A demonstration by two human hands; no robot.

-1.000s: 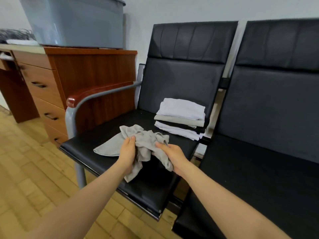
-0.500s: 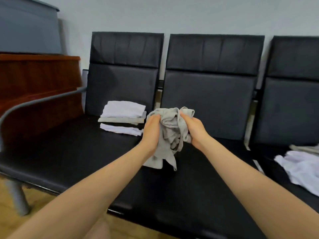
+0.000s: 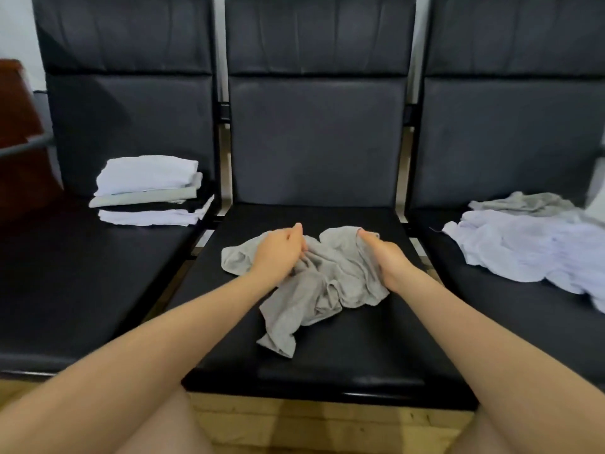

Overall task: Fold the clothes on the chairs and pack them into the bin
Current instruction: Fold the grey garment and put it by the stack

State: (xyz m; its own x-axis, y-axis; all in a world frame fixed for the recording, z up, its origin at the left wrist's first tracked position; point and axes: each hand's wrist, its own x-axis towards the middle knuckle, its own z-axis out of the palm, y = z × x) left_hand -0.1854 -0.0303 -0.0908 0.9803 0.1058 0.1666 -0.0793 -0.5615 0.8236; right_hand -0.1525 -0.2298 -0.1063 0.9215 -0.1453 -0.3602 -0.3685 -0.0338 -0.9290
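A crumpled grey garment [image 3: 314, 286] lies on the seat of the middle black chair [image 3: 327, 348]. My left hand [image 3: 278, 252] rests on its left part with fingers curled into the cloth. My right hand [image 3: 383, 253] grips its upper right edge. A stack of folded clothes [image 3: 149, 191], white and grey, sits at the back of the left chair's seat. Unfolded white and grey clothes [image 3: 530, 244] lie in a heap on the right chair. The bin is out of view.
Three black padded chairs stand side by side against the wall. A brown wooden cabinet [image 3: 16, 126] and a grey armrest [image 3: 26, 145] are at the far left. Wooden floor [image 3: 327, 424] shows below the seats.
The grey garment was carried from the left chair and lowered onto the middle seat; both hands came down with it. The view turned right, and the bin left the frame.
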